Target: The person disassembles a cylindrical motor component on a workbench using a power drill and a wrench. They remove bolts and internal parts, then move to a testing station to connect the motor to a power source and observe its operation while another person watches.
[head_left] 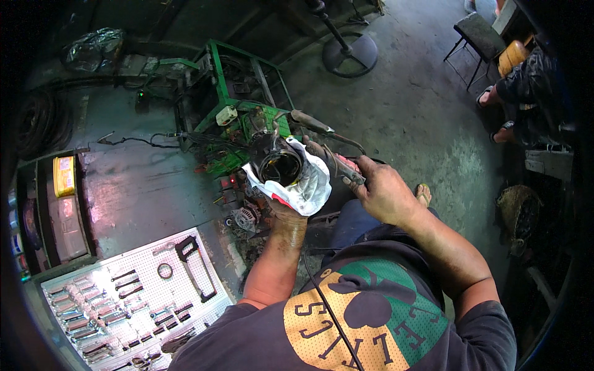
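Observation:
My left hand (288, 212) is closed under a crumpled white rag (314, 188) and supports a dark cylindrical metal part (279, 167) through it. The part's round open mouth faces up, with a shiny dark inside. Most of my left fingers are hidden by the rag. Just right of the part, my right hand (385, 193) is closed around a grey tool handle (351, 174) with a pinkish-red area beside it. The tool's exact kind and its working end are hard to make out against the dark part.
A green metal frame (218, 74) stands beyond my hands. Pegboard (145, 290) at lower left carries wrenches, sockets and a hacksaw (197, 272). Cables lie on the dark bench (133, 179). A round stand base (349, 55), a stool (479, 40) and a seated person's legs (504, 111) are farther off.

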Motion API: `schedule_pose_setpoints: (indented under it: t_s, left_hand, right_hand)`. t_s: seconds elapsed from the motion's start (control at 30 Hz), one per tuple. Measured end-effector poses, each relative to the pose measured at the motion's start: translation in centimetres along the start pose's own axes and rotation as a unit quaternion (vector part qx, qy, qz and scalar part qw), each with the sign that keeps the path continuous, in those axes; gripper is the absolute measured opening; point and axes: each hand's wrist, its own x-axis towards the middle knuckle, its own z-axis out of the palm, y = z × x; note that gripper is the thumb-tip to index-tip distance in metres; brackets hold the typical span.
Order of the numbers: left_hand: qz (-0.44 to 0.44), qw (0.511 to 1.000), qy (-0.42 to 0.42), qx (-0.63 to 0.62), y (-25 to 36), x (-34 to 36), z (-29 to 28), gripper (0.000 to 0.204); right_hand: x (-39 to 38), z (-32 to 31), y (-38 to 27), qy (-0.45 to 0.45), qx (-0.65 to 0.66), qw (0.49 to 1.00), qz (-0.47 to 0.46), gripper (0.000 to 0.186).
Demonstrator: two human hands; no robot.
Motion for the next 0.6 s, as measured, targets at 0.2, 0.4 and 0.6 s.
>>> schedule_pose_setpoints:
  t_s: [0.2, 0.4, 0.6]
  left_hand:
    - [0.042, 0.997, 0.039, 0.054, 0.35, -0.04, 0.5, 0.108]
    - [0.041, 0.996, 0.016, 0.078, 0.63, 0.13, 0.1, 0.112]
    - [0.067, 0.988, 0.103, 0.094, 0.6, 0.33, 0.09, 0.115]
  right_hand:
    - [-0.02, 0.04, 0.1, -0.023, -0.005, 0.999, 0.026, 0.024]
    - [0.29, 0.08, 0.04, -0.028, -0.002, 0.999, 0.04, 0.024]
    - [0.37, 0.65, 0.19, -0.005, -0.016, 1.0, 0.001, 0.022]
